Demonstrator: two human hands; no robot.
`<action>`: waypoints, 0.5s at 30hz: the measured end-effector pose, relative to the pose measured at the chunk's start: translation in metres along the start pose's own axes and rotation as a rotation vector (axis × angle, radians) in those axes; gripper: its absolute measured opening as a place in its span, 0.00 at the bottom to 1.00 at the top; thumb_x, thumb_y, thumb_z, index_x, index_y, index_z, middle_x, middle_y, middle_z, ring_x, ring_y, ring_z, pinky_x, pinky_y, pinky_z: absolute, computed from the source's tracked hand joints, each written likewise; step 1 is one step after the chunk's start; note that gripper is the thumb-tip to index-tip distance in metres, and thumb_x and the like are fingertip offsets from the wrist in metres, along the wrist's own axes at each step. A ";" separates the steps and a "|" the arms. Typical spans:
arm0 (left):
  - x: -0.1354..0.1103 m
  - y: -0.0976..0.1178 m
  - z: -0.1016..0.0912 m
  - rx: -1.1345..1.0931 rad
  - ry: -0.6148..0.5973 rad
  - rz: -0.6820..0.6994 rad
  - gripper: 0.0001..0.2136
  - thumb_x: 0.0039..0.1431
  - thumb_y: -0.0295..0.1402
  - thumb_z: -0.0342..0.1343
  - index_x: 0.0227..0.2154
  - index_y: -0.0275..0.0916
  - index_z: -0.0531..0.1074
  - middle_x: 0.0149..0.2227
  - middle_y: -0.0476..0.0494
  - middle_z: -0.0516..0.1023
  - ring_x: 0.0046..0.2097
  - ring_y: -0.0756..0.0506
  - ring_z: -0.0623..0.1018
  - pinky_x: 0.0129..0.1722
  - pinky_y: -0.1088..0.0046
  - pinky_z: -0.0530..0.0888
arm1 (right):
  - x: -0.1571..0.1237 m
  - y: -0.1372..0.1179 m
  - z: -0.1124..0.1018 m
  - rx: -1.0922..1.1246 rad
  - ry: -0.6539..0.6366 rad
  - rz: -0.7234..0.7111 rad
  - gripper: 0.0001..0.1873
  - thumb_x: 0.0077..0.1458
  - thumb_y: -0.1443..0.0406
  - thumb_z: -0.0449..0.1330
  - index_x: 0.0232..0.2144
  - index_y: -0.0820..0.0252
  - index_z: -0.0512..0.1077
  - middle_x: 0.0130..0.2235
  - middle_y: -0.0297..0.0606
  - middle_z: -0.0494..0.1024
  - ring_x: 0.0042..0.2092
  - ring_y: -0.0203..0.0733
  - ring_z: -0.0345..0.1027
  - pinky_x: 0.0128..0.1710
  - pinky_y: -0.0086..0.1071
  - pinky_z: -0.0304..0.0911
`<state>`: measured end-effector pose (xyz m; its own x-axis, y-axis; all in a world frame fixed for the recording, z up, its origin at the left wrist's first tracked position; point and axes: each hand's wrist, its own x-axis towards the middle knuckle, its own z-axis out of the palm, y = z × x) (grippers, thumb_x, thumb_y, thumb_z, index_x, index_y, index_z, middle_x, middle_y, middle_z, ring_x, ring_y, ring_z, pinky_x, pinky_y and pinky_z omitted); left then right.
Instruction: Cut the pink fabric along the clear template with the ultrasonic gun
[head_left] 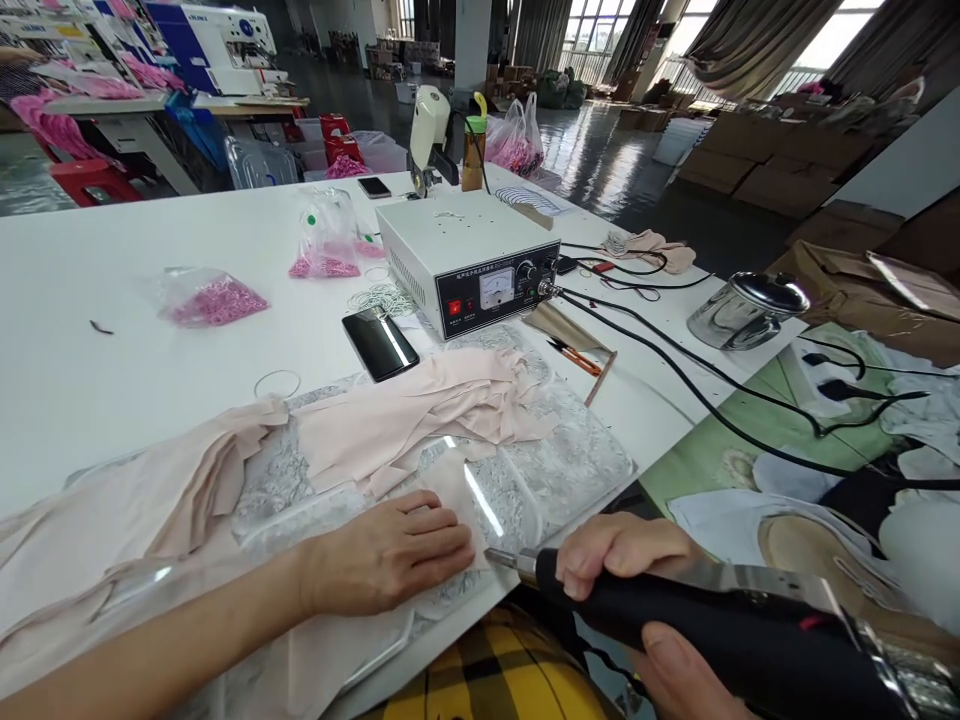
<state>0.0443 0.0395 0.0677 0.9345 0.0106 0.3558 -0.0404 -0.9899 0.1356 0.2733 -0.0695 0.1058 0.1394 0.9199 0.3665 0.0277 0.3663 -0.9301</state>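
My left hand lies flat, fingers stretched out, pressing a small piece of pale pink fabric onto a clear textured plate at the table's near edge. My right hand grips a black handheld cutting tool. Its metal tip points left and sits just beside my left fingertips. More pink fabric strips are heaped across the plate and trail off to the left.
A white control box with a dial stands behind the plate, cables running right from it. A black phone, orange snips, bags of pink pieces, a steel pot and a bottle lie around.
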 end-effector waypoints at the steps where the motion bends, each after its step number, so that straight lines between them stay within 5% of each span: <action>1: 0.000 0.000 0.000 0.001 -0.004 0.000 0.12 0.70 0.21 0.44 0.46 0.28 0.73 0.43 0.34 0.80 0.46 0.44 0.77 0.49 0.63 0.73 | -0.001 0.002 -0.001 0.014 0.017 -0.013 0.06 0.58 0.57 0.56 0.38 0.48 0.68 0.30 0.35 0.73 0.32 0.42 0.69 0.32 0.37 0.71; 15: -0.002 -0.004 0.005 0.060 -0.082 -0.023 0.14 0.70 0.22 0.42 0.48 0.29 0.72 0.47 0.32 0.78 0.47 0.43 0.76 0.44 0.65 0.72 | -0.001 0.008 -0.001 0.055 0.045 -0.047 0.07 0.56 0.58 0.56 0.37 0.50 0.70 0.29 0.37 0.74 0.29 0.42 0.71 0.28 0.37 0.73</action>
<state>0.0442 0.0431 0.0615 0.9609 0.0246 0.2758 0.0008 -0.9963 0.0860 0.2742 -0.0677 0.0975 0.1833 0.8949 0.4069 -0.0190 0.4171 -0.9087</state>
